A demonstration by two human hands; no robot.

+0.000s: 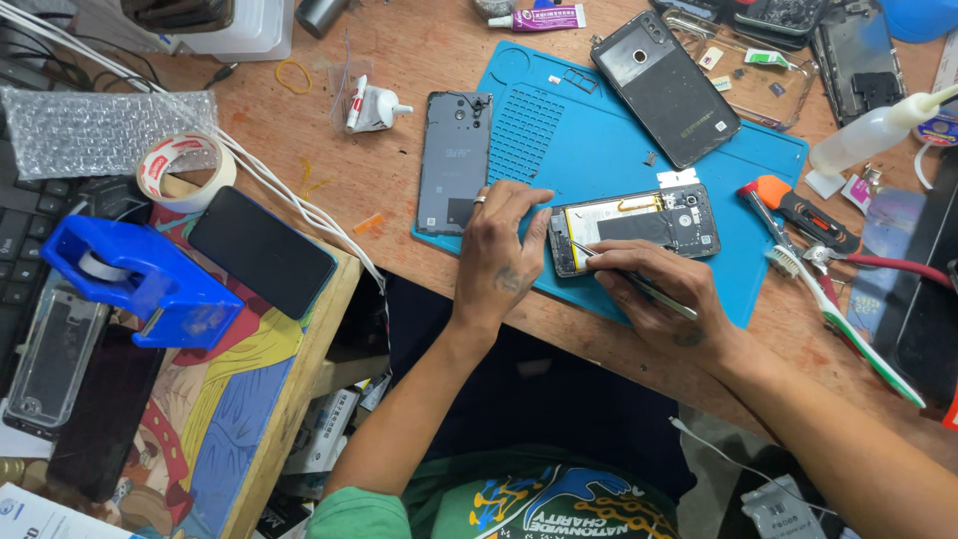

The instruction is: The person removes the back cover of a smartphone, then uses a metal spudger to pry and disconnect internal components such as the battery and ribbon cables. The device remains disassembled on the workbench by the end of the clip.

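Lying open-backed near the front edge of a blue silicone work mat (599, 150), the opened smartphone (635, 226) shows its battery and circuit board, long axis running left to right. The left hand (499, 255) rests flat beside the phone's left end, fingers spread and pressing down on that end and on the mat; a ring shows on one finger. The right hand (654, 289) is closed in a pinch around a slim metal tool (629, 277), its tip laid against the lower left part of the phone near the battery edge. A grey phone back cover (454, 160) lies just left of the left hand, half on the mat and half on the wooden bench (419, 50). A second dark phone (664, 88) lies face down at the mat's far side, well apart from the hands. To the right of the mat lie an orange-handled screwdriver (803, 215), a toothbrush (843, 319) and a clear squeeze bottle (878, 128). To the left, on a lower side table, sit a black phone (261, 252), a blue tape dispenser (140, 279), a roll of tape (185, 170) and a sheet of bubble wrap (100, 125). A small glue tube (544, 17) lies at the far edge.
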